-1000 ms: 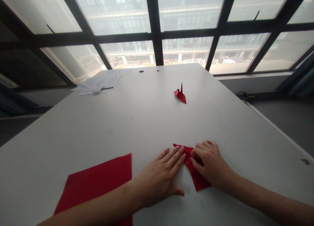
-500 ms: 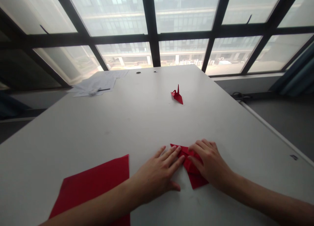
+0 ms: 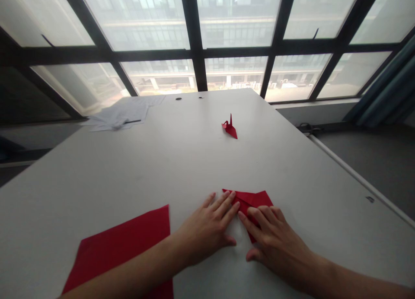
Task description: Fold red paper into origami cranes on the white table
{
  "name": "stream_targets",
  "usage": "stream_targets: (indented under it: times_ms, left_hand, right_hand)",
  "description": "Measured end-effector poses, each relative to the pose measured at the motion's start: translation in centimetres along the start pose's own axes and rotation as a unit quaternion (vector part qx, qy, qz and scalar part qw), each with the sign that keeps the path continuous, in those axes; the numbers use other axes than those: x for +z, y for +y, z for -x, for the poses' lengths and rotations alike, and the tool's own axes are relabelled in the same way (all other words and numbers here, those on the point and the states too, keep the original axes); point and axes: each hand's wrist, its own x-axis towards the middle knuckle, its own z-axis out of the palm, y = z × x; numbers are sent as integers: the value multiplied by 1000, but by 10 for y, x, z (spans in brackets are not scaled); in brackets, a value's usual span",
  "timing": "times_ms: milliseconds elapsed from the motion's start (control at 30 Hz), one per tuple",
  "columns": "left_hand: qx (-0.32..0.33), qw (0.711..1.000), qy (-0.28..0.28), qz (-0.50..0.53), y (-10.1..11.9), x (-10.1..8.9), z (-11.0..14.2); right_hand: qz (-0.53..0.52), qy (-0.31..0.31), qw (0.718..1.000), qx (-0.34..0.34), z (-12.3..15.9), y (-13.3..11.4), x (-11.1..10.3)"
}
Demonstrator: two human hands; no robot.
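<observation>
A partly folded piece of red paper [image 3: 261,198] lies flat on the white table. My left hand [image 3: 212,225] is spread flat, its fingertips pressing on the paper's left corner and its thumb resting apart on the table. Over the paper's lower part lies my right hand [image 3: 275,236], palm down, index finger stretched toward the left fingertips. Its other fingers are bent on the paper and its thumb sticks out to the side, so part of the paper is hidden beneath it. Neither hand grips anything.
A larger red sheet [image 3: 129,243] lies at the front left, partly under my left forearm. Farther back stands a red origami crane [image 3: 230,129]. White papers [image 3: 125,111] with a dark pen [image 3: 132,121] lie at the far left of the table [image 3: 181,160], before the windows.
My right hand has moved down toward me across the folded paper, uncovering its upper right part, and its thumb has spread out. The left hand stays pressed on the corner. The view has shifted slightly.
</observation>
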Motion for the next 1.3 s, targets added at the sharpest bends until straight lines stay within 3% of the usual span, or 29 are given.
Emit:
stream_targets:
  times_ms: [100, 333, 667, 833, 1033, 1167, 1233, 1300]
  left_hand:
    - [1, 1000, -4, -2, 2, -1, 0]
    - [8, 1000, 11, 1, 2, -4, -1]
    - [11, 1000, 2, 2, 6, -6, 4]
    - [16, 999, 37, -33, -1, -7, 4]
    - [-71, 993, 31, -93, -27, -6, 3]
    - [-150, 982, 72, -93, -21, -5, 0]
    - [-92, 991, 82, -60, -9, -6, -2]
    - [-15, 998, 53, -12, 3, -6, -5]
  right_hand:
    - [16, 17, 1000, 4, 2, -4, 0]
    - [37, -24, 998, -40, 16, -6, -3]
    - [20, -37, 999, 2, 21, -8, -1]
    - [25, -41, 999, 14, 21, -9, -1]
    - [27, -35, 999, 9, 20, -9, 0]
    - [25, -31, 999, 9, 19, -11, -1]
    - [20, -29, 999, 15, 18, -12, -1]
    - [15, -28, 999, 23, 18, -13, 0]
